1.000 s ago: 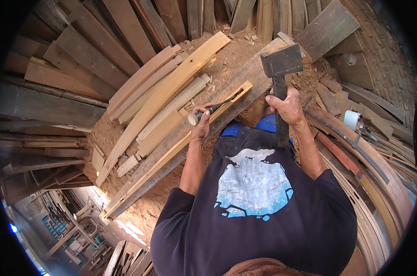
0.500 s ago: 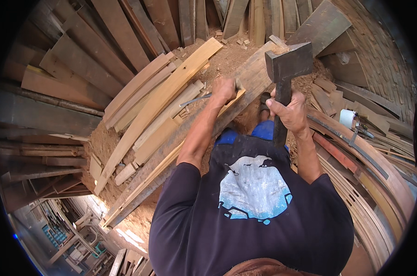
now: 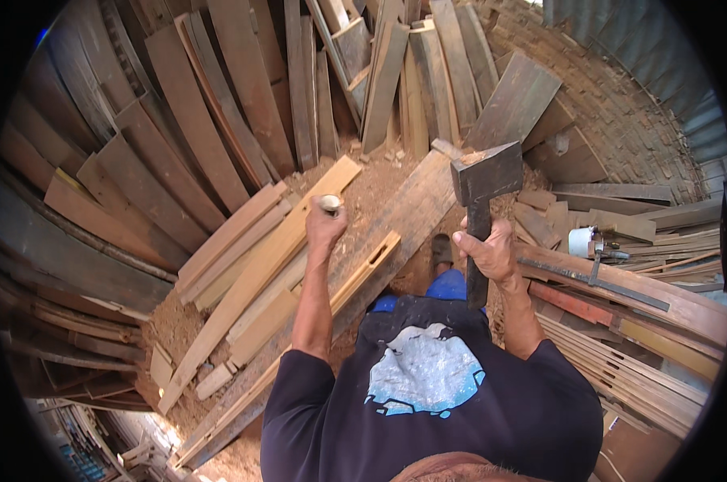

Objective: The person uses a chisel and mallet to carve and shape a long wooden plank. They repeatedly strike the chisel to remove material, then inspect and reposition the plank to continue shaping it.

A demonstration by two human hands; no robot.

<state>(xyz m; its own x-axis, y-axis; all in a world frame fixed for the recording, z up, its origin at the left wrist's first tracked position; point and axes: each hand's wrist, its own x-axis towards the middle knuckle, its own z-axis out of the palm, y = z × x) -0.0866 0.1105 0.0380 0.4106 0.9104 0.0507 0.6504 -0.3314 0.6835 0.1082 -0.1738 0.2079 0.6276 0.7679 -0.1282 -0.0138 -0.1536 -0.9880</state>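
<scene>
My left hand [image 3: 327, 225] is closed round a chisel [image 3: 329, 203]. The pale round end of its handle faces up, and its blade is hidden below my fist. In my right hand [image 3: 492, 247] I grip the dark handle of a mallet [image 3: 492, 175], its heavy block head raised above my thumb. A narrow wooden strip [image 3: 355, 281] with a slot cut near its far end lies on a thick, worn beam [image 3: 427, 189] in front of me. My left hand is above the boards to the left of that strip, apart from it.
Several loose boards [image 3: 251, 281] lie left of the beam on sawdust-covered ground. Tall planks [image 3: 203, 112] lean all along the back and left. To my right are a long clamp [image 3: 596, 277], stacked slotted strips [image 3: 612, 369] and a white cylindrical object [image 3: 580, 241].
My left hand has lifted away from the slotted strip and moved left with the chisel, whose handle end now points up. The strip's slot is uncovered. The mallet stays raised in my right hand.
</scene>
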